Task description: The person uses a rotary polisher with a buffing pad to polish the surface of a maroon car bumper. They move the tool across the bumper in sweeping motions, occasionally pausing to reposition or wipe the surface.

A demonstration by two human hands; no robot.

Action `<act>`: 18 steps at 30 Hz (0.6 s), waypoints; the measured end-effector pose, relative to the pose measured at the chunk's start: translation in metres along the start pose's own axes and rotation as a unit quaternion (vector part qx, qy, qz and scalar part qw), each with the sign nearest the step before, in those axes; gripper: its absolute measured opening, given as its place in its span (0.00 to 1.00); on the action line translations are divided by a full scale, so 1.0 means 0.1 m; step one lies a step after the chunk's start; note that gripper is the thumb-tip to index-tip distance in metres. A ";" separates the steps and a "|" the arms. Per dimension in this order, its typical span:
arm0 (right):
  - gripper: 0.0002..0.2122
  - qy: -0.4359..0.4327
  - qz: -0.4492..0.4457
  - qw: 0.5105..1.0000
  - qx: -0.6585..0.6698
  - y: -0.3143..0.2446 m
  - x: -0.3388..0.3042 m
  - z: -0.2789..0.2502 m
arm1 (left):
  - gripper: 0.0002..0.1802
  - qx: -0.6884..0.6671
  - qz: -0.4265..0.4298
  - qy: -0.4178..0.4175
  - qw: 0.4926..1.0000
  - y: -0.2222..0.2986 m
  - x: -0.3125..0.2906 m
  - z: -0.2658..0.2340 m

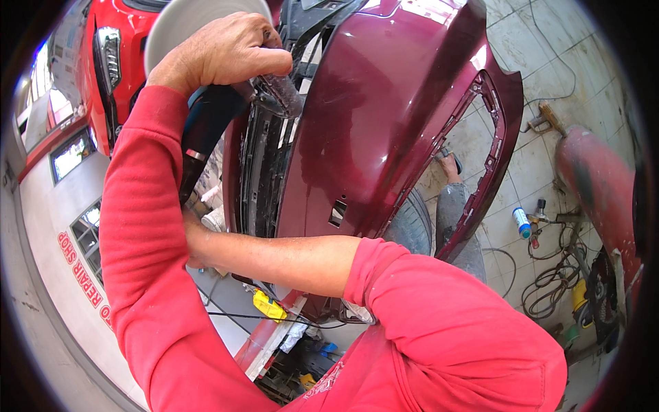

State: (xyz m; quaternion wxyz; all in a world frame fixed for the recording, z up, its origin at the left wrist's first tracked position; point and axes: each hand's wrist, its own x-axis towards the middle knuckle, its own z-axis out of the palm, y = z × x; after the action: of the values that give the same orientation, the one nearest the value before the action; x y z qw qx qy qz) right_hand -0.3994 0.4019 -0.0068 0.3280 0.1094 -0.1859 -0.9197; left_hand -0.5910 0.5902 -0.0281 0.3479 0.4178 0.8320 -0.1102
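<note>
Sleeves, two of them and both red, fill the lower frame. At far left one red car shows a single headlight, its body cut off by the rim. The left hand is clenched around a dark handle on a polishing machine whose one pale round pad runs off the top edge. The right hand is hidden behind the left sleeve at the bumper's lower edge, so its grip cannot be told. One glossy maroon car bumper stands just beside the pad, its black grille half hidden. Through its opening a foot shows. One spray can stands on the tiled floor, near tangled cables.
</note>
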 end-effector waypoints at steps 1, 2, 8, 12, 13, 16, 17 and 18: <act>0.35 0.009 -0.013 1.000 -0.021 0.01 -0.01 0.01 | 0.25 -0.007 0.001 -0.011 1.000 0.02 0.04 -0.02; 0.35 -0.017 -0.006 1.000 0.008 -0.03 0.00 -0.02 | 0.25 -0.014 0.002 -0.022 1.000 0.05 0.12 -0.07; 0.34 -0.102 0.024 0.992 0.071 -0.49 -0.14 0.02 | 0.25 -0.012 -0.065 -0.051 0.996 0.26 0.21 -0.36; 0.36 -0.064 0.096 0.991 0.067 -0.45 -0.32 0.06 | 0.27 -0.022 -0.021 -0.018 0.999 0.06 0.07 -0.10; 0.36 -0.053 0.111 0.990 0.062 -0.41 -0.36 0.05 | 0.27 -0.020 -0.005 -0.003 1.000 0.03 0.05 -0.03; 0.37 -0.033 0.112 0.992 0.047 -0.12 -0.41 0.06 | 0.25 0.004 -0.019 0.006 1.000 0.11 -0.17 0.10; 0.37 -0.029 0.103 0.993 0.043 0.03 -0.40 0.06 | 0.25 0.016 -0.021 0.006 1.000 0.16 -0.24 0.14; 0.37 -0.025 0.095 0.994 0.039 0.21 -0.38 0.04 | 0.24 -0.019 -0.047 -0.010 0.999 0.19 -0.31 0.19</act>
State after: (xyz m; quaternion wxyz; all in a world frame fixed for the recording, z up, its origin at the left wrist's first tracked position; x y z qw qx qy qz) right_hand -0.3601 0.4121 0.0082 0.4046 0.0806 -0.2391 -0.8790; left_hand -0.5540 0.5734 -0.0192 0.3589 0.3703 0.8490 -0.1150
